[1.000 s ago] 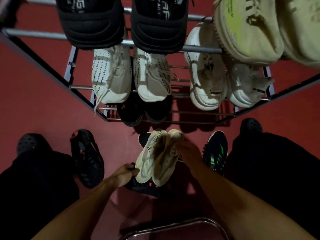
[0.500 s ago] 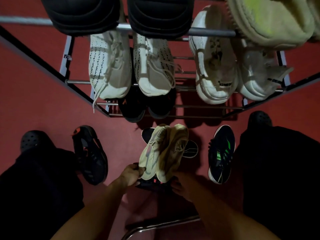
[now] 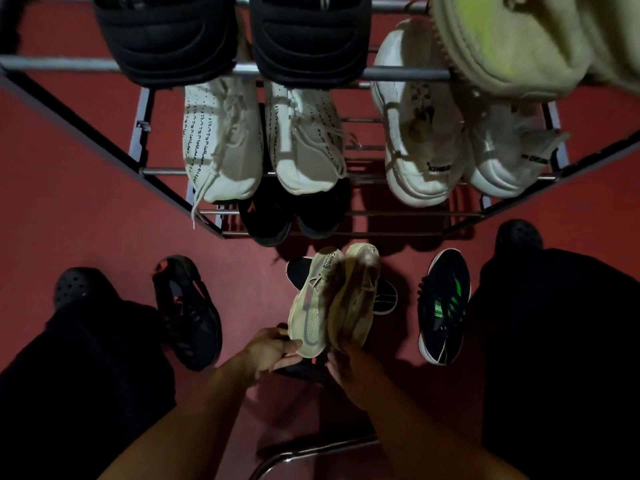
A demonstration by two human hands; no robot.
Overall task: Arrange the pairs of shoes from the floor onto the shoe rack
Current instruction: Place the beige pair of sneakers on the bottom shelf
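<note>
1. We look down from the head camera on a metal shoe rack (image 3: pixel 408 75) standing on a red floor (image 3: pixel 79 188); its rails run across the upper half of the view.
2. On the top rail we see a pair of black padded shoes (image 3: pixel 166 39) at left and a pale yellow-green shoe (image 3: pixel 502 43) at right.
3. On the tier below lie a pair of white knit sneakers (image 3: pixel 221 143), side by side, and to their right a pair of chunky white sneakers (image 3: pixel 415 133); beneath the knit pair the toes of a black pair (image 3: pixel 266 220) show on a lower tier.
4. In front of the rack we hold a pair of beige sneakers (image 3: pixel 311 306) pressed together, heels toward us, toes pointing at the rack; they are above the floor, not yet on any tier.
5. The left hand (image 3: pixel 268 351) pinches the heel of the left beige shoe with curled fingers; the right hand (image 3: pixel 353 372) grips the heel end of the right one.
6. Under the beige pair lies a dark shoe with a white sole (image 3: pixel 298 271); another dark shoe lies under the hands, largely hidden.
7. On the floor at left rests a black-and-orange sneaker (image 3: pixel 188 310); at right, a navy sneaker with green stripes (image 3: pixel 443 306).
8. A chrome tube (image 3: pixel 311 452) curves across the lower edge.
</note>
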